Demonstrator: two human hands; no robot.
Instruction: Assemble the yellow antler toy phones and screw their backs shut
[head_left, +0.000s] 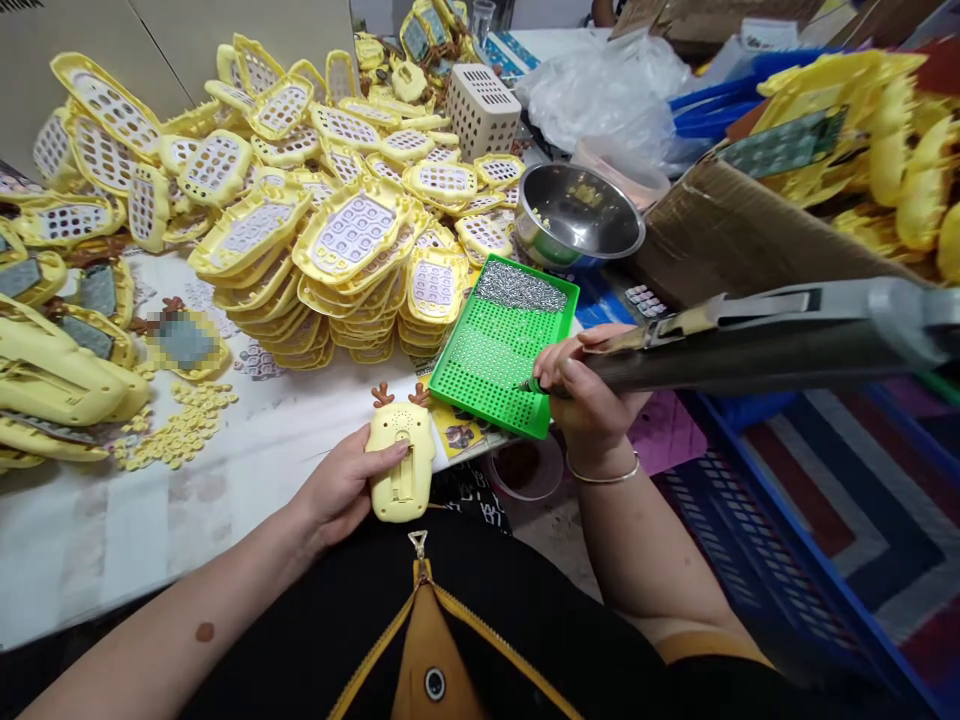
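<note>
My left hand (349, 485) grips a yellow toy phone (390, 430) with brown antlers, its back side up and an uncovered battery slot showing. The thumb lies across the slot. In my right hand (592, 400) is a dark power screwdriver (735, 345), its fingers wrapped round the front end. The screwdriver's tip points left, over the lower right part of a green perforated tray (495, 400). Small silver screws (521, 287) are heaped at the tray's far end. The toy phone is at the table's front edge, left of the tray and apart from the screwdriver.
Stacks of yellow toy shells (352, 240) rise behind the tray. A metal bowl (581, 215) stands at its far right. Small yellow pieces (180, 425) lie on the left, near assembled toys (64, 365). On the right are a cardboard box (690, 220) and a blue crate (757, 560).
</note>
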